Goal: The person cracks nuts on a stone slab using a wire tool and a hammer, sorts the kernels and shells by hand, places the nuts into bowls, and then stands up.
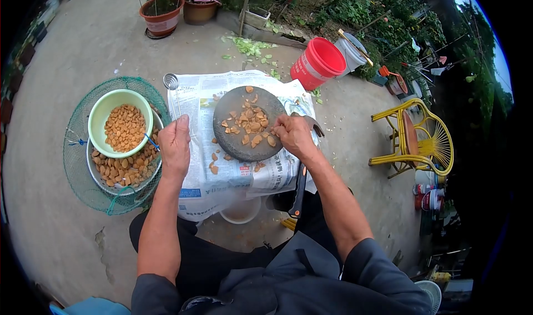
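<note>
My left hand (175, 147) is closed around the handle of a small metal ladle (171, 82), its round head pointing up and away. At the right edge of a round dark stone (225, 105), the fingers of my right hand (294, 135) are pinched together; what they hold, if anything, is too small to name. Cracked brown shell pieces (252, 121) lie scattered on the stone. Newspaper (194, 96) is spread under it. A hammer (300, 187) with a black and orange handle rests beside my right forearm, its head partly hidden behind my hand.
Left of the newspaper, a light green bowl (98, 123) of kernels sits on a metal basin (94, 168) of nuts, within a green net (75, 148). Beyond are a red bucket (316, 65) and potted plants (161, 18). A yellow chair (413, 140) stands at right.
</note>
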Tool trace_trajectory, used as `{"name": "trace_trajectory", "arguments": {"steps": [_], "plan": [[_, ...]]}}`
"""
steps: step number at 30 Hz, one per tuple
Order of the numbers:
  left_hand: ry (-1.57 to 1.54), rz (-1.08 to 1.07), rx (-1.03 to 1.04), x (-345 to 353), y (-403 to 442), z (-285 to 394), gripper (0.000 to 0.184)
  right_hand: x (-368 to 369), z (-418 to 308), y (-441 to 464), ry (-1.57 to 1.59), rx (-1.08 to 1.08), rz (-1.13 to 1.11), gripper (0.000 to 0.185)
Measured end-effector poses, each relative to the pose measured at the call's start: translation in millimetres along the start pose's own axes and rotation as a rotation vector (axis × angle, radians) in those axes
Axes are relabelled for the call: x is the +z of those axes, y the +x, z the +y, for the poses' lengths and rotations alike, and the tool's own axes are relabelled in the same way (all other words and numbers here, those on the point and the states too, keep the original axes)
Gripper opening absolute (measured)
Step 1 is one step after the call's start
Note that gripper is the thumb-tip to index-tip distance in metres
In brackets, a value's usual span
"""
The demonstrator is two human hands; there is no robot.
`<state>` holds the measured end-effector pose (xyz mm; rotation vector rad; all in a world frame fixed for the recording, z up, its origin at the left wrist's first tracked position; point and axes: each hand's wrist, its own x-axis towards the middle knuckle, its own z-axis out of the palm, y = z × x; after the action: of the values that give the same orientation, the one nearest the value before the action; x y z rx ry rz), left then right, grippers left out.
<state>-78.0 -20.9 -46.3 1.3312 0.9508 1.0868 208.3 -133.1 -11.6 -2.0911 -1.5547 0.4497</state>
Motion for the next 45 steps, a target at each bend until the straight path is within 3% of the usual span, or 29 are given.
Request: {"name": "trace_trajectory", "arguments": {"steps": [12,21,24,27,30,31,35,39,45], "plan": [[-0.058,-0.003,-0.041,1.9,-0.2,0.7,0.047,-3.5,-13.0,-10.3,-0.172,-0.054,0.112,0.013],[-0.061,-0.009,-0.044,2.1,0.3,-0.7,0.046,-0.9,-17.9,4.7,-0.356,-0.133,-0.033,0.009],[-0.080,-0.008,-0.056,1.9,-0.5,4.4,0.046,-1.2,-13.6,-2.4,-0.177,-0.167,0.010,0.009],[-0.087,-0.008,-0.058,1.0,-1.2,5.0,0.046,9.8,3.1,-5.0,0.407,-0.019,0.062,0.009],[-0.069,-0.007,-0.048,-0.3,-0.9,2.5,0.046,-10.5,0.1,-6.3,1.033,0.507,-0.079,0.011],[-0.069,-0.007,-0.054,-0.4,-1.1,2.6,0.047,-14.8,7.0,-8.0,1.256,0.501,-0.205,0.006],[-0.067,-0.008,-0.023,1.3,0.4,-8.5,0.040,-20.9,0.6,-24.2,1.848,0.371,-0.358,0.011],[-0.028,-0.009,-0.020,1.8,0.8,-9.4,0.041,-20.5,-23.1,-49.4,2.116,0.166,-0.419,0.012],[-0.051,-0.023,-0.029,1.8,-1.1,-5.3,0.041,-11.5,-59.2,-70.9,2.251,-0.087,-0.558,0.013]]}}
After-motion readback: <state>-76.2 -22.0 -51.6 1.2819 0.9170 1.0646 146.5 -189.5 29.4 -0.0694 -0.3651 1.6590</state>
